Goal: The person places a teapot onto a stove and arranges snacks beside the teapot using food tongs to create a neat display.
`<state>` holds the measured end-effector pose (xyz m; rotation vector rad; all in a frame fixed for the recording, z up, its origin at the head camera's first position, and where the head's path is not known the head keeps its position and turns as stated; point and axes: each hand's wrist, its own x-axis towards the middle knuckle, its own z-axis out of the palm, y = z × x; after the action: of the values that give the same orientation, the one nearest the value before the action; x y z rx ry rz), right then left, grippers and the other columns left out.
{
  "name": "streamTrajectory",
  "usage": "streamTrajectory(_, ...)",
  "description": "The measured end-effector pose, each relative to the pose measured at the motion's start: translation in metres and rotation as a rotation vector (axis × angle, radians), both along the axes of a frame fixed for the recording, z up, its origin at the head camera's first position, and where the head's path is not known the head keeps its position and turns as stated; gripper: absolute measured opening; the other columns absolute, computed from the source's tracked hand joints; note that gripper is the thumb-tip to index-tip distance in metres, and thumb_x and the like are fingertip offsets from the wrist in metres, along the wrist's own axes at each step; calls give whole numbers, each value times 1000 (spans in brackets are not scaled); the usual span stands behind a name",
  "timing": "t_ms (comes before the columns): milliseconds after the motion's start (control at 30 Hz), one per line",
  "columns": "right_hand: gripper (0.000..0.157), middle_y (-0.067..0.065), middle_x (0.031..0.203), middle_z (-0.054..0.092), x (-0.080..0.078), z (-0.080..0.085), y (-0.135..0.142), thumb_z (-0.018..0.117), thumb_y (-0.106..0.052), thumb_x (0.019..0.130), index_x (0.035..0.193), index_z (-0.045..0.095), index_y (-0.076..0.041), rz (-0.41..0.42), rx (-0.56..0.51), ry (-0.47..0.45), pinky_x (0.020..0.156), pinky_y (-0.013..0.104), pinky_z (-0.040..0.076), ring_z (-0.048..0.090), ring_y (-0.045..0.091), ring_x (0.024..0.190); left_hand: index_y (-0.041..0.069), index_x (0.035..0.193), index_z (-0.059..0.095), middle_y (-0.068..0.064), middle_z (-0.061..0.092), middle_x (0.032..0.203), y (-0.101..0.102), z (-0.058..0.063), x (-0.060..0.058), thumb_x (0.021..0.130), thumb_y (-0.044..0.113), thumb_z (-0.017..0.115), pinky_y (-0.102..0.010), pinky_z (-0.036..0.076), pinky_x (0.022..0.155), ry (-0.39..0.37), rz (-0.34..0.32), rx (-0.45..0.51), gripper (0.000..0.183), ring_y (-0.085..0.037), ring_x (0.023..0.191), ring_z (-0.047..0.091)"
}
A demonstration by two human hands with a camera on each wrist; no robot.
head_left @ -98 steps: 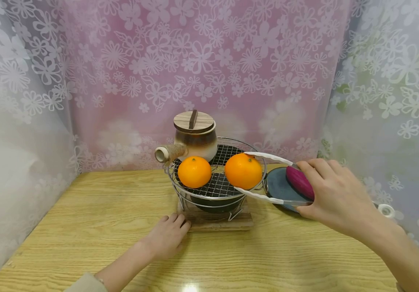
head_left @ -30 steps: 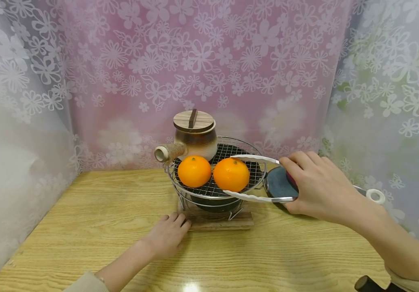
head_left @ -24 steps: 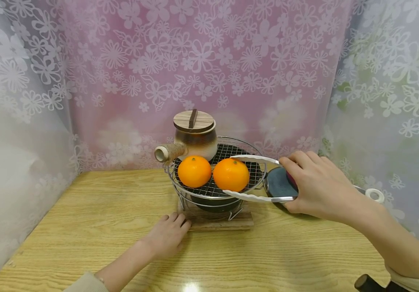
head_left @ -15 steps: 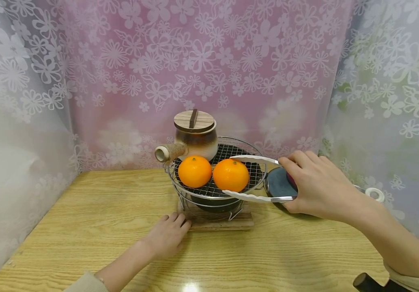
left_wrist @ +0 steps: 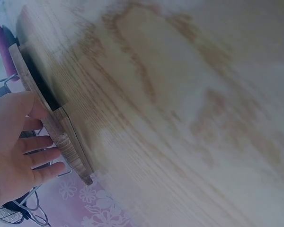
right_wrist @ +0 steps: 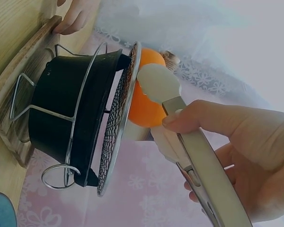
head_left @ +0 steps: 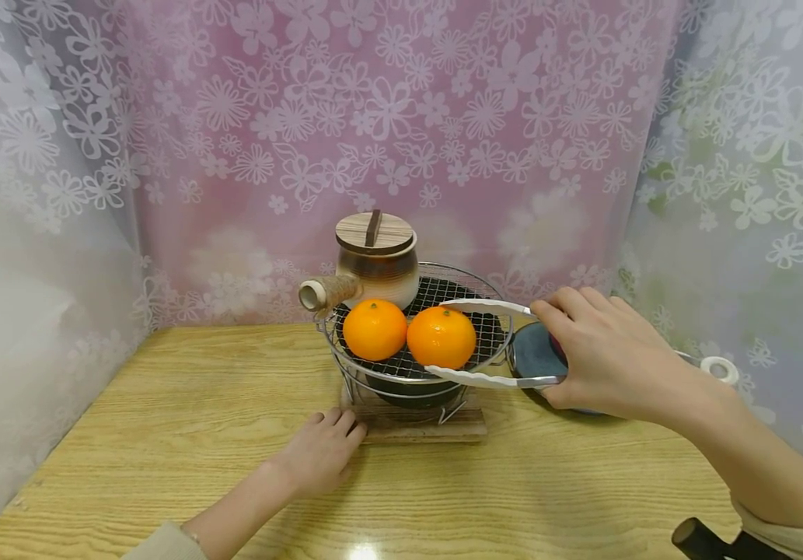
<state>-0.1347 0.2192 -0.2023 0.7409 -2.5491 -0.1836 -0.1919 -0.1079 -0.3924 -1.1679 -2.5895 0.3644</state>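
My right hand [head_left: 618,362] grips a pair of tongs [right_wrist: 210,165] with white wavy tips, thumb on one arm and fingers on the other. The tongs' tips flank the right-hand orange [head_left: 441,337], which sits on the round wire grill [head_left: 436,288] beside another orange [head_left: 375,330]. Behind them on the grill stands a brown and cream pot [head_left: 378,264] with a wooden lid and a side handle. My left hand [head_left: 320,453] rests at the front left corner of the wooden board [head_left: 422,428] under the stove; in the left wrist view its fingers [left_wrist: 42,156] lie extended against the board.
Right of the stove is a dark round plate [head_left: 537,350], partly hidden by my right hand. A purple elongated vegetable [left_wrist: 4,52] shows in the left wrist view. A black bowl-shaped stove [right_wrist: 68,101] sits under the grill. Floral curtains [head_left: 401,117] surround the wooden table [head_left: 233,373].
Since the oldest frame, the right hand and tongs have moved left, bringing the right orange up beside the other one. Over the last second little has moved; the left hand stays put.
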Motion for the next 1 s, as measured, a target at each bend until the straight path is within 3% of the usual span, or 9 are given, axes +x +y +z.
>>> streamTrajectory(1000, 72, 13, 106, 55, 2, 6, 0, 75, -34, 57, 117, 57, 0, 10, 10, -23, 72, 44, 40, 48, 30, 92, 8, 114, 56, -8, 51, 106, 2, 5, 4, 79, 33, 68, -34, 42, 71, -5, 2, 2, 45, -25, 95, 51)
